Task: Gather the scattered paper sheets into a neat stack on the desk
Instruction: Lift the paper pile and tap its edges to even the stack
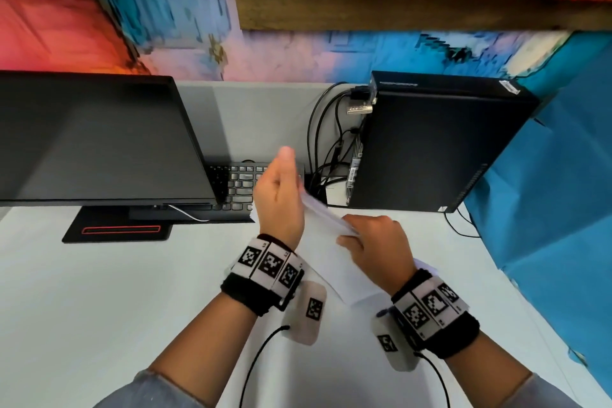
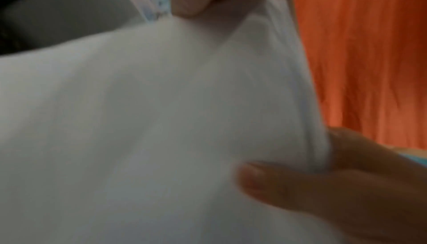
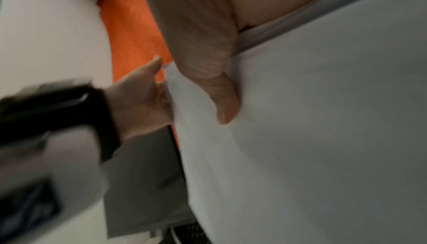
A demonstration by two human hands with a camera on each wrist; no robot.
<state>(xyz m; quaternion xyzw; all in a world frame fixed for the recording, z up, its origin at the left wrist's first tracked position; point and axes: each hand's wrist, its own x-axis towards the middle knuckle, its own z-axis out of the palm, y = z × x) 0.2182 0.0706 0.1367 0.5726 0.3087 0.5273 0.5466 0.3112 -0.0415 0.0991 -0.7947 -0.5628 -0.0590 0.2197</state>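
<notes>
Holding a bundle of paper sheets (image 1: 331, 242) above the desk (image 1: 99, 291) near its back edge, left hand (image 1: 280, 199) and right hand (image 1: 377, 248) both pinching it.

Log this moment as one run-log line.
paper sheets: bunched, held above desk | left hand: grips far edge | right hand: grips near edge | stack: not yet set down

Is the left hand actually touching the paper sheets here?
Touching. The left wrist view shows the left hand with its thumb pressed on the front of the paper sheets and fingers behind their edge; the head view agrees.
</notes>
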